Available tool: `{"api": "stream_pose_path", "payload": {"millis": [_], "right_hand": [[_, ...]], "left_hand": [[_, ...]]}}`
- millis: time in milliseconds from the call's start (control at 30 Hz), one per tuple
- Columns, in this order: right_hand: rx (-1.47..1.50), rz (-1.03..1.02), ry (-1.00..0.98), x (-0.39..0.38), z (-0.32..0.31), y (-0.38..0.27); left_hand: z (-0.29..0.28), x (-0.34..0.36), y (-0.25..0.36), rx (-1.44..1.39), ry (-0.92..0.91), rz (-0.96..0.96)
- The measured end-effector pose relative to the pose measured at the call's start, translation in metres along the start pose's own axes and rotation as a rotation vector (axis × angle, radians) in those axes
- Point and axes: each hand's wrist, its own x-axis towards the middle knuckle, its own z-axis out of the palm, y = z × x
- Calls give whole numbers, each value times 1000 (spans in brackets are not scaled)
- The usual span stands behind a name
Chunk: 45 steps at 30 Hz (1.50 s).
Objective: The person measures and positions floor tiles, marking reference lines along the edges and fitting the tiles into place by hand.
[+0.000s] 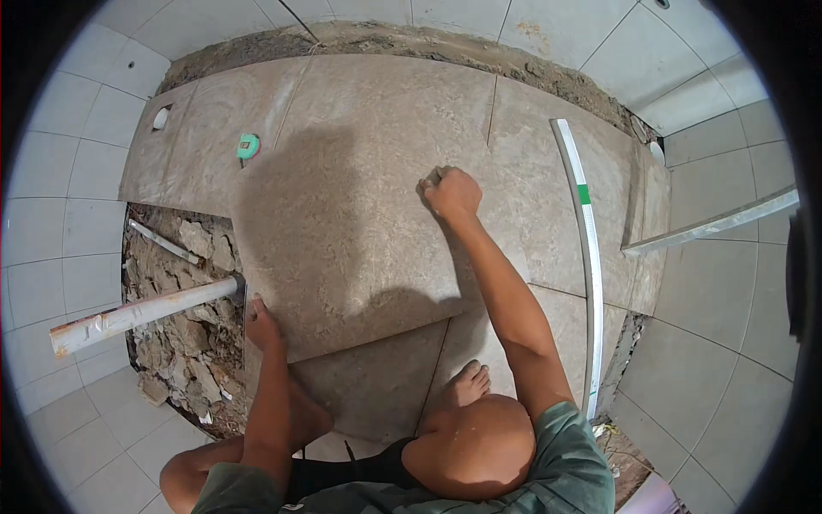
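Note:
A large beige floor tile (368,231) lies in front of me, its near edge standing a little above the tiles closer to my feet. My left hand (261,325) is at the tile's near left edge, closed around it, with the thumb showing and the other fingers mostly hidden. Farther off and to the right, my right hand (452,190) is curled into a fist over the tile's surface, close to or touching it. I see nothing held in that fist. A green tape measure (247,146) rests on the tiling at the far left.
Beside my left hand a white pipe (145,317) sticks up out of broken rubble (184,351). A long metal straightedge (582,223) with a green band lies to the right. Another metal bar (715,224) leans in from the right wall. Bare mortar (411,43) runs along the far wall.

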Motion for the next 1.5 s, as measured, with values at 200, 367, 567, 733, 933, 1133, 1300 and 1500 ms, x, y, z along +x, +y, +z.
{"api": "stream_pose_path", "payload": {"millis": [200, 367, 567, 733, 933, 1133, 1300, 1500], "right_hand": [[81, -74, -66, -18, 13, -37], [55, -83, -39, -24, 17, -27], [62, -111, -42, -21, 21, -29], [230, -151, -4, -43, 30, -24], [253, -142, -90, -60, 48, -27], [242, -113, -158, -52, 34, -27], [188, -84, -166, -44, 28, -13], [225, -66, -54, -37, 20, -2]], "left_hand": [[-29, 43, -35, -18, 95, -11], [-26, 33, -31, 129, 76, -18], [-34, 61, -41, 89, 100, -22], [-59, 43, -29, -2, -10, 31], [-88, 35, -30, 128, 133, -63], [-82, 42, -26, 148, 140, 66], [-58, 26, -19, -42, 66, -62], [-45, 9, -36, 67, 126, -3]]}}
